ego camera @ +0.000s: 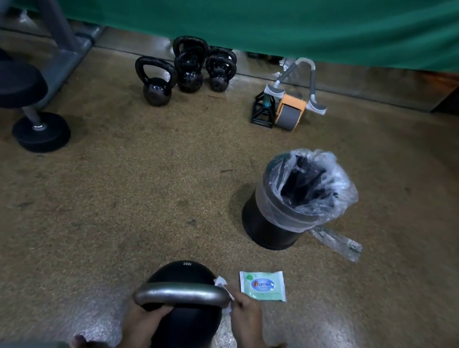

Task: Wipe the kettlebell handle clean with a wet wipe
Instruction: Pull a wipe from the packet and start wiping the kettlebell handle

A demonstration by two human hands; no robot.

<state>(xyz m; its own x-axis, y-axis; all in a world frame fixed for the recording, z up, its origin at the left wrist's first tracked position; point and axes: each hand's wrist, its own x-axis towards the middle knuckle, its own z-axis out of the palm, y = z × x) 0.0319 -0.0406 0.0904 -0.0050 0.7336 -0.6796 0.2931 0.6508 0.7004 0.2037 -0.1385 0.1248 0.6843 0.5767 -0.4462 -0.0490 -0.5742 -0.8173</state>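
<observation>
- Head view, looking down at a speckled tan floor (134,204) with gym gear along a green curtain (262,6).
- Near bottom centre: black kettlebell (184,328) standing on the floor, grey metal handle (183,293) arching across its top.
- Left hand (141,327) curled under the handle's left end, fingers closed around it.
- Right hand (246,315) at the handle's right end, fingers pinched shut on a white wipe (220,284) pressed against the metal.
- Just right of the kettlebell, flat on the floor: pale green wipe pack (263,284) with a blue oval label, lying apart from the hand.
- Farther back and right: black bin (271,227), tilted a little, lined with a clear bag (336,187) bunched over the rim.
- Inside the bin: only dark shapes seen through the crumpled liner; cannot tell what they are.
- Beside the bin's base on the right: loose strip of clear plastic (337,243) on the floor.
- At the back centre, by the curtain: cluster of small black kettlebells (189,72), one standing forward of the others.
- Right of those: ab roller (290,108) with orange and grey wheel, next to a small black frame stand (263,110).
- Far left: black dumbbell (23,110) resting at an angle, beside a grey machine frame (63,38).
- Bottom edge: pale sleeves and bare toes partly visible, blurred.
</observation>
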